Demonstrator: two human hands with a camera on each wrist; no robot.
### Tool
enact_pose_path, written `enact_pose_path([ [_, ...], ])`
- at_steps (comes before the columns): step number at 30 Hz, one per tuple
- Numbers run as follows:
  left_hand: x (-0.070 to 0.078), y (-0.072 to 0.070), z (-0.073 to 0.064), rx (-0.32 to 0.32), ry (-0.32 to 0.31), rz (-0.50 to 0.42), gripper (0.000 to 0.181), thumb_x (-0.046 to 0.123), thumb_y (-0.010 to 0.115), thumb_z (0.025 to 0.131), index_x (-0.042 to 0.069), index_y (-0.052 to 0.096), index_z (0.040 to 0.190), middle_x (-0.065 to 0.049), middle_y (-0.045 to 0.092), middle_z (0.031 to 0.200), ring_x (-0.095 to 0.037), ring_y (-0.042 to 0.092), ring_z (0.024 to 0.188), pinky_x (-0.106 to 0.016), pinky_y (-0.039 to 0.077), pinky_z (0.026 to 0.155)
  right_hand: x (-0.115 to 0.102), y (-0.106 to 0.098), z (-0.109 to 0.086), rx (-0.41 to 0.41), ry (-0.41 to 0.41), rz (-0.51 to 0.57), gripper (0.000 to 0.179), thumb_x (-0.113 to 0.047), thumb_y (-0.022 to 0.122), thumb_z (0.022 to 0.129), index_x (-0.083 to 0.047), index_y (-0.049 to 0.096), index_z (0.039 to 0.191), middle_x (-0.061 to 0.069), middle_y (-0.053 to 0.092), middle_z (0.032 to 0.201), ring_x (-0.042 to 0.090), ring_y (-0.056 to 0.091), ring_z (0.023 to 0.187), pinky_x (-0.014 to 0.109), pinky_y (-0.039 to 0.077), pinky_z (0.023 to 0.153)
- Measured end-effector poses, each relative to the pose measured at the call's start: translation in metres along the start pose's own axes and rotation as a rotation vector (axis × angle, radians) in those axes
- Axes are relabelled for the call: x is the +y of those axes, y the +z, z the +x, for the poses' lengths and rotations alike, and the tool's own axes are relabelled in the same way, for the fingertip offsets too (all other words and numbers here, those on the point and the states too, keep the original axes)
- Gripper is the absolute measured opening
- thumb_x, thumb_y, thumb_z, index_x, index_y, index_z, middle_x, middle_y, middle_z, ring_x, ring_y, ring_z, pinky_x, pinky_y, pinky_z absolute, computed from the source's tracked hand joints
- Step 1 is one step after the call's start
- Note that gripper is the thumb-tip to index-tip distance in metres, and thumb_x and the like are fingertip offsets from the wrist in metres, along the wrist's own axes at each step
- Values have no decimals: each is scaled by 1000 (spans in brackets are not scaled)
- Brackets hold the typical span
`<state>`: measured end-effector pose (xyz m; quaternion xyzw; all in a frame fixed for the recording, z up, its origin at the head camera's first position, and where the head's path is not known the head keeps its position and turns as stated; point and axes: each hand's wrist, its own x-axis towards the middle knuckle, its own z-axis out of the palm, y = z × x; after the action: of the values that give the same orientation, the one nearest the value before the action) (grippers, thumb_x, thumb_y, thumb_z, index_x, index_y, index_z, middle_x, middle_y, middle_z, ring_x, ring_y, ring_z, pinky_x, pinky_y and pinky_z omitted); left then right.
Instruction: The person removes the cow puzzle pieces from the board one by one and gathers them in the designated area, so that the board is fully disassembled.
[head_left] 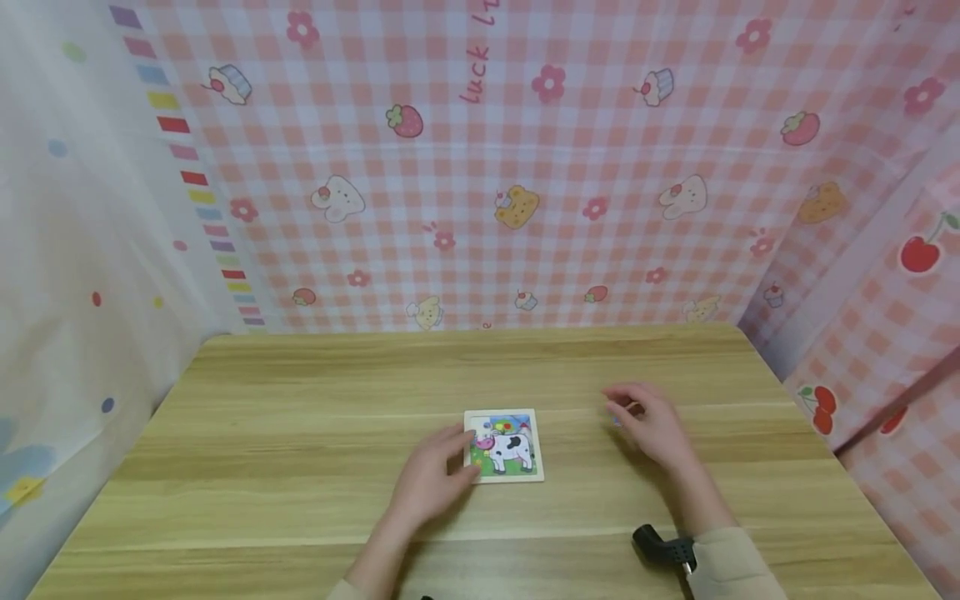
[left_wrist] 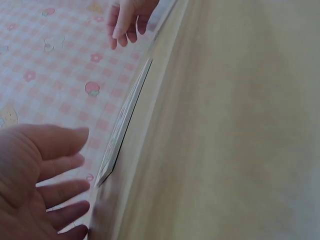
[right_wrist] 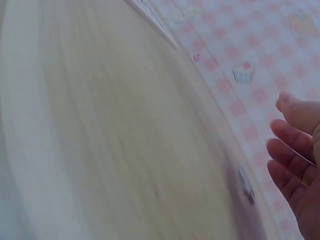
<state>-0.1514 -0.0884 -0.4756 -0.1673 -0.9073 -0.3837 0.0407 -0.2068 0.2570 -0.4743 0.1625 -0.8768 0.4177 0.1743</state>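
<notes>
Now, checked cloth [head_left: 450,158] hung behind both hands, wooden table [head_left: 300,467] spread beneath. Left hand [head_left: 429,479]: thumb and fingers parted, nothing clamped; apparently placed for steadying, though contact with cow board cannot be told. Right hand [head_left: 652,423]: fingers loosely bent, thumb apart from lower fingers, nothing seen gripped. Cow board [head_left: 508,457] laid flat just right of left hand, picture up, presumably so pattern can be matched. Small piece [right_wrist: 246,186] seen on table below right fingers, not lifted, seemingly within easy pinching reach.
</notes>
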Motion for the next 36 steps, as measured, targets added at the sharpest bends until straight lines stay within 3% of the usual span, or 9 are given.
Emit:
enact_pose_path([
  [11, -4, 4, 17, -38, 67, -19, 62, 16, 85, 82, -4, 64, 136, -23, 61, 140, -45, 53, 133, -61, 38, 114, -24, 29, 7, -131, -54, 40, 21, 3, 76, 91, 2, 74, 111, 9, 69, 100, 24, 65, 90, 33, 59, 76],
  [17, -8, 3, 18, -83, 96, -9, 67, 17, 89, 78, -6, 63, 136, -23, 61, 140, -45, 52, 133, -61, 38, 115, -34, 43, 12, -218, -44, 69, 20, -1, 76, 92, 1, 74, 112, 8, 70, 102, 22, 64, 91, 34, 59, 79],
  [27, -14, 4, 15, -96, 127, -9, 65, 15, 91, 75, -6, 66, 131, -20, 62, 137, -43, 52, 132, -61, 38, 114, -43, 63, 26, -394, -20, 69, 28, -15, 78, 93, -5, 74, 119, 4, 70, 110, 20, 65, 101, 39, 57, 93],
  [36, -16, 4, 16, -81, 133, -1, 59, 17, 92, 75, -5, 71, 125, -17, 64, 132, -39, 53, 129, -59, 40, 112, -48, 76, 37, -465, -99, 50, 26, -12, 78, 92, -5, 75, 117, 3, 71, 108, 16, 63, 94, 32, 55, 86],
])
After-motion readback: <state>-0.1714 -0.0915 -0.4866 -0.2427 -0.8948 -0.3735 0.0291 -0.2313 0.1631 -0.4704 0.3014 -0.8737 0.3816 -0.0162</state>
